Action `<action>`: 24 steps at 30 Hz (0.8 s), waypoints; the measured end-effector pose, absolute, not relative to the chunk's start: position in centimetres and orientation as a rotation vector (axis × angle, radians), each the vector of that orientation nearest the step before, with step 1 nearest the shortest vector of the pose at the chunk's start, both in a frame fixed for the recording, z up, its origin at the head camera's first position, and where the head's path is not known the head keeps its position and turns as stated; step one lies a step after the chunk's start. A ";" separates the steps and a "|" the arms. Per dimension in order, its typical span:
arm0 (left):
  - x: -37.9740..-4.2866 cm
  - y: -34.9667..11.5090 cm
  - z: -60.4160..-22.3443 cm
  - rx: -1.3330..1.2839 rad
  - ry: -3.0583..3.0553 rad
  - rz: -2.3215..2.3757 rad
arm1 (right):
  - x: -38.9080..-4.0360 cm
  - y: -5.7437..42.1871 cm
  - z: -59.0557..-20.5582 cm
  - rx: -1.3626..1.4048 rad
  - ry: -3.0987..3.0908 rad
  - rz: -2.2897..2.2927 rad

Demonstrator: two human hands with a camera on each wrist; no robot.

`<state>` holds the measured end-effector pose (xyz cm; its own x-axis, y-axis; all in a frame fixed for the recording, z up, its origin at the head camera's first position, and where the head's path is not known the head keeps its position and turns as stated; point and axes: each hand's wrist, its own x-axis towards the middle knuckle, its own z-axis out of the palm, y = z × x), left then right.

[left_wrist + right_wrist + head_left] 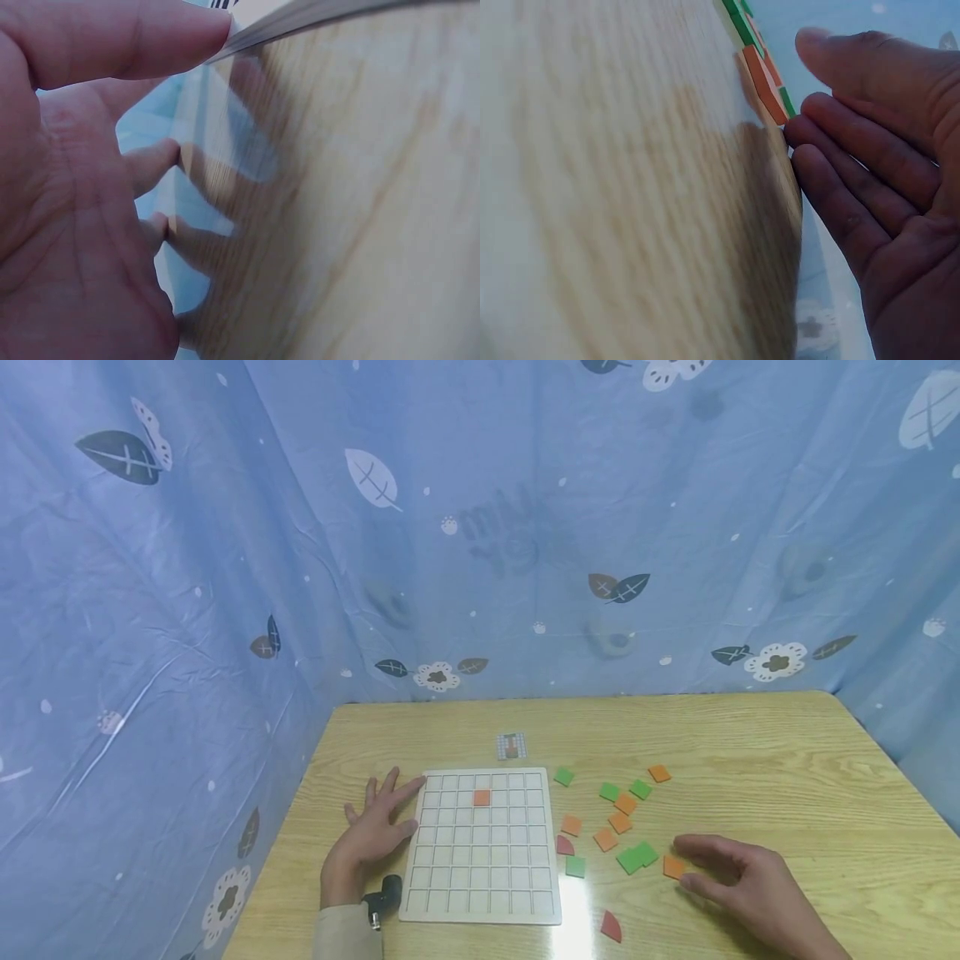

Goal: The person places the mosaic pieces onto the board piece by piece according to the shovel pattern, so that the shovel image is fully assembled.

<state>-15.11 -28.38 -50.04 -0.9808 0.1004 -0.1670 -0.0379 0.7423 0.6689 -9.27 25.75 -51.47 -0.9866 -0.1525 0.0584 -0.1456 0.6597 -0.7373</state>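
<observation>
A white grid board (480, 897) lies on the wooden table with one orange square tile (482, 797) in a cell of an upper row. My left hand (372, 831) rests at the board's left edge, fingers spread, thumb and index fingertip right at the rim. In the left wrist view the thumb (135, 41) overlaps that edge. To the right, my right hand (738, 881) is beside another orange square tile (673, 867), thumb and fingers apart around its near side. The right wrist view shows fingertips close to this orange tile (765, 86), with nothing held.
Several green tiles (630, 860) and orange tiles (605, 839) lie scattered between board and right hand. Two red quarter-circle pieces (611, 927) are near the board's right side. A small picture card (512, 746) lies behind the board. Blue patterned curtains (540, 527) enclose the table.
</observation>
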 end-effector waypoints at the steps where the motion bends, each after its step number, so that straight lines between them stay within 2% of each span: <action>1: -15.1 -28.4 -50.0 0.050 2.749 1.062 | -9.2 25.7 -51.5 -0.264 2.858 -1.267; 24: -15.1 -28.5 -50.1 0.056 2.742 1.063 | -9.3 25.0 -51.5 -0.302 2.985 -1.151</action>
<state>-15.14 -28.46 -50.06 -0.9794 0.1068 -0.1714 -0.0367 0.7407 0.6709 -9.28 25.01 -51.47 -0.9798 -0.1485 0.1338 -0.1999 0.7262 -0.6578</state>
